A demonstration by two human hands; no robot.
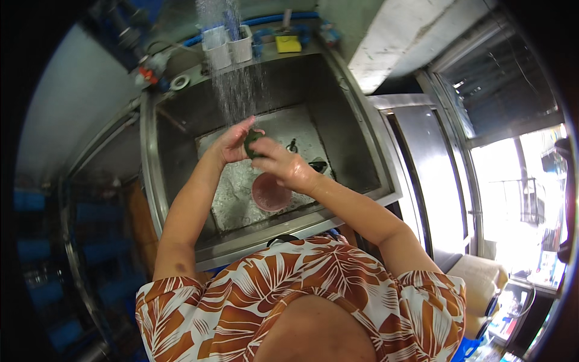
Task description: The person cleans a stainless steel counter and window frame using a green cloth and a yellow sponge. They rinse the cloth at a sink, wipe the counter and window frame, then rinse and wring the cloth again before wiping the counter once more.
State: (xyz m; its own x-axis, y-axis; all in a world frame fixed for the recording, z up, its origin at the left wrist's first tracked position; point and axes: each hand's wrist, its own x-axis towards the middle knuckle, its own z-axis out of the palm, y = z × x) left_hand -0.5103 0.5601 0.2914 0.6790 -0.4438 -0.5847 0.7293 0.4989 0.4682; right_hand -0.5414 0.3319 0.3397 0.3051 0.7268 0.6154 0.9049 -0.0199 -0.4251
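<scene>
Over a deep stainless steel sink, my left hand holds a dark green object, perhaps a scouring pad or a vegetable; I cannot tell which. My right hand, wet and shiny, lies against its right side with the fingers bent and slightly blurred. Water falls in many thin streams just behind my left hand. Below my right hand, a pink round bowl stands on the sink floor with what looks like water in it.
A drain fitting and a black object lie on the sink floor. Along the back ledge stand two white containers, a yellow sponge and a white roll. A metal cabinet stands at the right.
</scene>
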